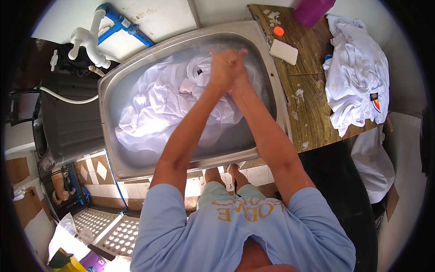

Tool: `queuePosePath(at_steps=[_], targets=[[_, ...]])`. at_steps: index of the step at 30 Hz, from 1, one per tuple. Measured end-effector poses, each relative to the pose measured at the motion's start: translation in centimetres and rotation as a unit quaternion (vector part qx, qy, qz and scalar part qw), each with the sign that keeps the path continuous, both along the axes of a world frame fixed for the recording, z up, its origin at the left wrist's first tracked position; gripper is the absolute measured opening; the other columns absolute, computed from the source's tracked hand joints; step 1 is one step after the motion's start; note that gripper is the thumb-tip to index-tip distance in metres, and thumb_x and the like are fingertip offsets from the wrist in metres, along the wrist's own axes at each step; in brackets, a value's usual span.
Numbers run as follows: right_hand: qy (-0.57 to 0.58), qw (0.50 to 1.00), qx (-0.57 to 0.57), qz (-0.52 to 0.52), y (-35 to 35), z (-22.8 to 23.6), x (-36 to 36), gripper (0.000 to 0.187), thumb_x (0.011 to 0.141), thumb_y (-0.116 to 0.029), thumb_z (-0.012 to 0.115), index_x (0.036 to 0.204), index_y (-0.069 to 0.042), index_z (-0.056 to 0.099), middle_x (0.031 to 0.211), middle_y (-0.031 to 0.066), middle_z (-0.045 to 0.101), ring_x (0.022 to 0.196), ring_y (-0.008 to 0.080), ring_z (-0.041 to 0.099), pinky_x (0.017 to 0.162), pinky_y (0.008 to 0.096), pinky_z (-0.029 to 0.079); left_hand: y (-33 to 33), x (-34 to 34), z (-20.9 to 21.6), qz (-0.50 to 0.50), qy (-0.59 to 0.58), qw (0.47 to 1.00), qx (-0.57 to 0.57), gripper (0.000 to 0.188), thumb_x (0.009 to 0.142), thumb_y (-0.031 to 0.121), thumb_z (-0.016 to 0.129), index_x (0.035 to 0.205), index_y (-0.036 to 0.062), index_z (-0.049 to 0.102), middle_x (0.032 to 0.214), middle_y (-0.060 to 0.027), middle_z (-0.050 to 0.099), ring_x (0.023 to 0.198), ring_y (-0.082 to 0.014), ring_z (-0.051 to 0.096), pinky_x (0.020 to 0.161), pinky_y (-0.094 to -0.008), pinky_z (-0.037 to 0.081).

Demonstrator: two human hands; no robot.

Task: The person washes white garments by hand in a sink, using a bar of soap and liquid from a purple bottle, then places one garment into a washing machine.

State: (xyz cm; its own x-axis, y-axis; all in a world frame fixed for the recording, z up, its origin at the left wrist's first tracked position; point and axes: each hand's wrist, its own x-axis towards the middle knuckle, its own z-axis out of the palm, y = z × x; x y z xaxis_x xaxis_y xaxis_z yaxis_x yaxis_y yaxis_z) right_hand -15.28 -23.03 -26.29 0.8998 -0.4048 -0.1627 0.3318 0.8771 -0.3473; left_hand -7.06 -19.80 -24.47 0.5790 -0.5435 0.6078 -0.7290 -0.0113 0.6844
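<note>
Pressing together, the left hand (223, 68) and right hand (240, 79) meet over the far right part of a metal basin (259, 34); from where I stand, I cannot tell whether cloth is pinched between the palms. White cloth (154, 104) lies just beside and below them, bunched in cloudy water (240, 141), parts of it rising above the surface and a band (192, 68) with a small dark tag (200, 72) curling near the left hand. Soaked through, it looks likely to handle heavy and limp, soft rather than fragile, and slippery if the water is soapy; the thick gathered folds or that band would probably give a surer grip than a loose, thin edge. To the right of the basin, a wood-patterned counter (312, 93) bears a pale block (284, 52), an orange cap (278, 31), a purple container (311, 11) at the back and a pile of white garments (358, 77), while a white tap (93, 38) and a blue pipe (140, 35) stand at the back left, with a pale hose (68, 98) nearer.
</note>
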Motion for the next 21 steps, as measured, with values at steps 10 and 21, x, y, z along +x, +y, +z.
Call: queuePosePath(at_steps=[10, 21], targets=[[0.146, 0.987, 0.021, -0.062, -2.8, 0.6, 1.3, 0.05, 0.086, -0.055, 0.057, 0.061, -0.016, 0.039, 0.055, -0.0023, 0.032, 0.055, 0.0144, 0.037, 0.056, 0.0296, 0.037, 5.5, 7.7, 1.9, -0.03, 0.314, 0.943, 0.104, 0.051, 0.081, 0.034, 0.073, 0.049, 0.0067, 0.045, 0.047, 0.0047, 0.036, 0.047, -0.0064, 0.031, 0.043, -0.0272, 0.024], [0.365, 0.634, -0.644, -0.225, -4.1, -4.1, 3.0, 0.055, 0.086, -0.038, 0.063, 0.053, 0.0, 0.043, 0.049, 0.0093, 0.043, 0.045, 0.0153, 0.042, 0.047, 0.038, 0.034, 5.3, 6.7, -2.4, -0.022, 0.014, 0.954, 0.299, 0.031, 0.076, 0.033, 0.07, 0.089, 0.0045, 0.065, 0.074, -0.0189, 0.063, 0.073, -0.0404, 0.059, 0.067, -0.0462, 0.047]])
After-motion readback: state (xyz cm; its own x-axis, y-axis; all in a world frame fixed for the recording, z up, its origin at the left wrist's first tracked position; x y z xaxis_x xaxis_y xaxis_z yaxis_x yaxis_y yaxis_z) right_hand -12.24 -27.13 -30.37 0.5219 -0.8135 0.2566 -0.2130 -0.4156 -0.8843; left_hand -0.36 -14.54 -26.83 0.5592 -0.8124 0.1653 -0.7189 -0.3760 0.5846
